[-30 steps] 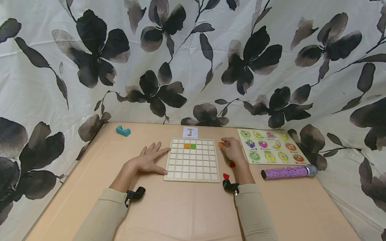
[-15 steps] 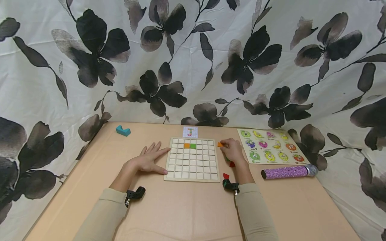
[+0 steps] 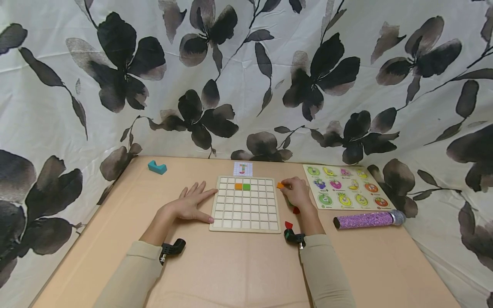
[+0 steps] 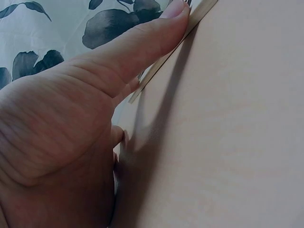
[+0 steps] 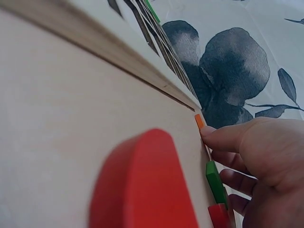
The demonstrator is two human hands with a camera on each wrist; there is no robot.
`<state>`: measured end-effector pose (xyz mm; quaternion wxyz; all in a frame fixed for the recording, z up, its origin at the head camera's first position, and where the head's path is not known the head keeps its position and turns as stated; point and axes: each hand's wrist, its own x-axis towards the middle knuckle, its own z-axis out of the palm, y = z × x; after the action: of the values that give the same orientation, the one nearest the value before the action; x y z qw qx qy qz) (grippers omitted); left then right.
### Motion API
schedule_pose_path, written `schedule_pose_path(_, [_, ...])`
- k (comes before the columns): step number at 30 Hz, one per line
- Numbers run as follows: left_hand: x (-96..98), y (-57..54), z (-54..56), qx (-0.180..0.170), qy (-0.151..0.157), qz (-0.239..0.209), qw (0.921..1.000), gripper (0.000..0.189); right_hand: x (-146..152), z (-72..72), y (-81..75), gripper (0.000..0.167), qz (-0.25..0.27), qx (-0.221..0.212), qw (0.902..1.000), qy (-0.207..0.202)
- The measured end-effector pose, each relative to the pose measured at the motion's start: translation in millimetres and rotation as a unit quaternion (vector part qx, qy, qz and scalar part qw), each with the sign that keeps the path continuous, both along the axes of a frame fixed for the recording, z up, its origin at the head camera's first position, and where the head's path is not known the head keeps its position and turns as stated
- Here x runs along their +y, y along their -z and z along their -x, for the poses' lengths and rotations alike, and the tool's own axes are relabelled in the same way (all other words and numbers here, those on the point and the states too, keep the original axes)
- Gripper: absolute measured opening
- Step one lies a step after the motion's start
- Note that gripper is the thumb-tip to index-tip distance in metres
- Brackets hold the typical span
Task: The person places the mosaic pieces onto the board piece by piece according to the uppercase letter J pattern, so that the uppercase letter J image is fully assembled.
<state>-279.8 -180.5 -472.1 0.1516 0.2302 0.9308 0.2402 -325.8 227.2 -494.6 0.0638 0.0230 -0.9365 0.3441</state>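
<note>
The pale square grid board point(image 3: 246, 214) lies mid-table, with an orange tile point(image 3: 239, 186) and a green tile point(image 3: 246, 187) side by side in an upper row. My left hand point(image 3: 188, 204) is spread at its left side, the index finger and thumb point(image 4: 156, 35) touching the edge. Right of the board, my right hand point(image 3: 297, 192) pinches a small orange block point(image 5: 199, 122) at its fingertips. Under its curled lower fingers sit a green block point(image 5: 216, 183) and a red block point(image 5: 219, 216), partly hidden. Another red block point(image 3: 289, 225) lies nearer the wrist.
A small card with a coloured J-like pattern point(image 3: 243, 169) lies behind the board. At right are a sheet of fruit pictures point(image 3: 335, 199) and a glittery purple microphone point(image 3: 367, 220). A teal block point(image 3: 157, 167) sits far left; a floral cloth point(image 3: 254, 94) hangs behind.
My right hand's fingers have drawn together at the orange block, which has shifted very slightly towards the board. My left hand has stayed where it was.
</note>
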Motion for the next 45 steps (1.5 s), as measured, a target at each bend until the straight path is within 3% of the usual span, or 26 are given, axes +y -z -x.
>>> schedule_pose_path(9, [-0.1, -0.4, 0.9, -0.004, -0.003, -0.004, 1.0000, 0.108, -1.5, 0.6, -0.7, 0.027, -0.012, 0.000, 0.9999, 0.001])
schedule_pose_path(15, [-3.7, 14.0, 8.1, 0.011, 0.000, -0.032, 0.9994, 0.112, -2.0, 0.4, -2.0, 0.027, -0.011, 0.002, 0.9999, -0.001])
schedule_pose_path(21, [-2.4, 1.3, 2.1, -0.003, 0.006, -0.043, 0.9991, 0.111, -2.2, 0.2, -5.1, 0.029, -0.002, -0.005, 1.0000, -0.003])
schedule_pose_path(26, [-4.1, 2.9, 1.4, 0.002, 0.012, -0.043, 0.9990, 0.109, -1.8, -0.3, -9.7, 0.030, 0.001, -0.005, 1.0000, -0.004])
schedule_pose_path(33, [-1.7, 1.4, 1.3, -0.005, -0.001, -0.005, 1.0000, 0.109, -2.8, -0.3, -13.7, 0.029, 0.006, -0.009, 0.9999, -0.013])
schedule_pose_path(45, [-1.7, 0.6, 0.7, -0.001, 0.000, -0.006, 1.0000, 0.108, -8.3, -2.1, -18.2, 0.029, 0.015, -0.011, 0.9984, -0.053])
